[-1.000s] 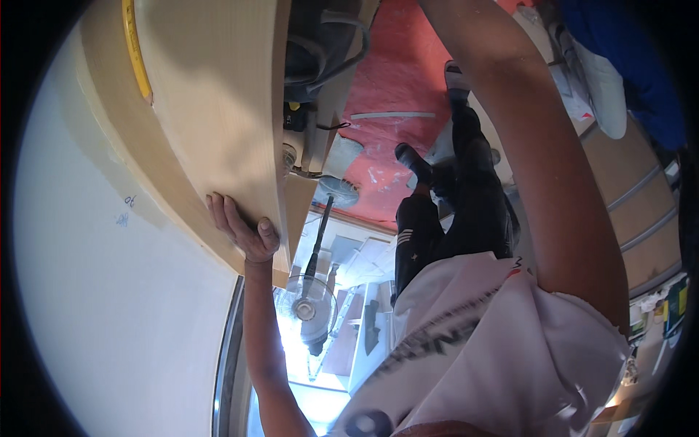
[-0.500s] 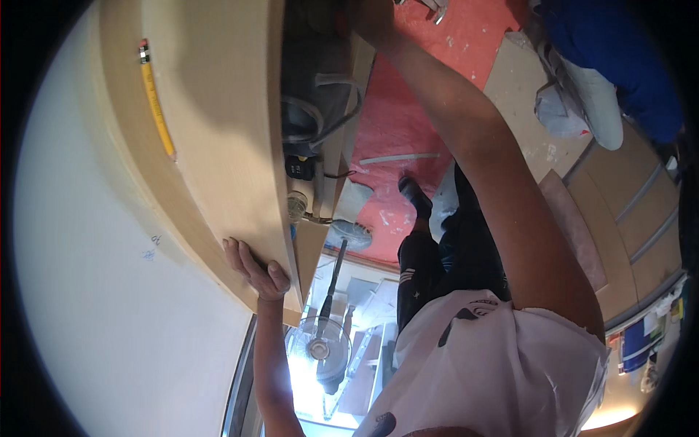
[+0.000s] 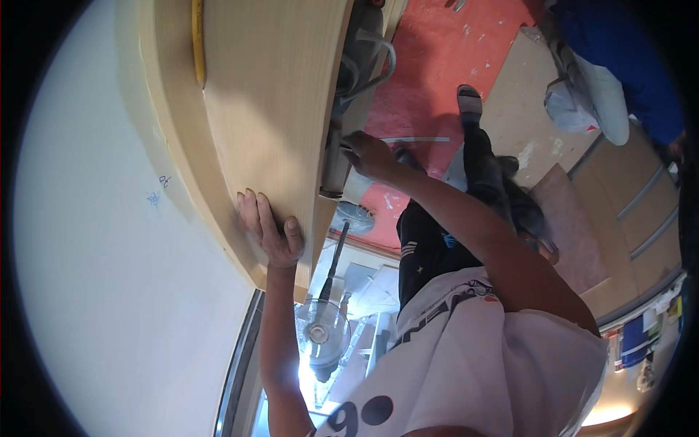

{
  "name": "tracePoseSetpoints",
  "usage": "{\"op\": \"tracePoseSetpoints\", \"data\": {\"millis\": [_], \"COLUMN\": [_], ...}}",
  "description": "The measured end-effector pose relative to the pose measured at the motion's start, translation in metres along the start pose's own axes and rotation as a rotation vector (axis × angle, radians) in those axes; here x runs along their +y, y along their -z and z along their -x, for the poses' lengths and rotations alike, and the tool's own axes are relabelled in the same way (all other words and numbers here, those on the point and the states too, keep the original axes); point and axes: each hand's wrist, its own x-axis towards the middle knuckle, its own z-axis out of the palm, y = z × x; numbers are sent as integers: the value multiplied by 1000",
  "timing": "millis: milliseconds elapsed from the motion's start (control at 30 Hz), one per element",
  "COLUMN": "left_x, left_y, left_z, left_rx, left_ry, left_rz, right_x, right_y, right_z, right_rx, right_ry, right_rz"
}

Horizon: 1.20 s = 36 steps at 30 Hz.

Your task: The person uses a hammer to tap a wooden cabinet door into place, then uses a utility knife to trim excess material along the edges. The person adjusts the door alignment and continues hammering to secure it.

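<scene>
My left hand (image 3: 271, 231) lies flat with fingers spread on a pale wooden board (image 3: 273, 138), close to where it meets the white wall. Beyond it, a yellow pencil (image 3: 198, 45) rests along the board's wall side, its upper end out of view. My right hand (image 3: 370, 155) is just past the board's right edge, beside a lower wooden ledge. Its fingers are curled together around something small and dark that I cannot make out. Farther up that ledge is a dark bag with grey loop handles (image 3: 386, 69).
A standing fan (image 3: 318, 333) is below the board's near end. Red sheeting (image 3: 429, 65) covers part of the floor, with a thin pale strip (image 3: 415, 139) on it. White bags (image 3: 571, 105) and brown panels (image 3: 619, 189) are at the right. Small blue marks (image 3: 153, 198) show on the wall.
My right hand has come back from the far end to beside the board's edge. My left hand remains flat on the board. The view has shifted, and one leg has stepped forward.
</scene>
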Motion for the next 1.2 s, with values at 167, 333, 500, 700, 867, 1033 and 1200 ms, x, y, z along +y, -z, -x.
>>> {"op": "tracePoseSetpoints", "data": {"millis": [167,333,500,700,867,1033,1200], "left_x": [5,2,5,0,0,6,-2], "left_y": [1,-3,-6,-6,-10,-11,-10], "left_z": [-3,-1,-12,2,-5,-3,1], "left_rx": [15,73,142,247,286,277,285], "left_ry": [-2,29,-66,-60,-78,-43,-32], "left_rz": [0,53,138,114,112,96,87], "right_x": [-36,-37,12,-44,-79,-114,-187], "right_y": [-39,-58,-108,-26,75,161,220], "right_z": [-79,-114,-58,158,238,255,245], "right_rx": [-14,537,532,473,716,728,791], "right_ry": [-348,-556,-10,-261,-67,-51,76], "right_rz": [-34,-732,217,-140,61,-401,-899]}}
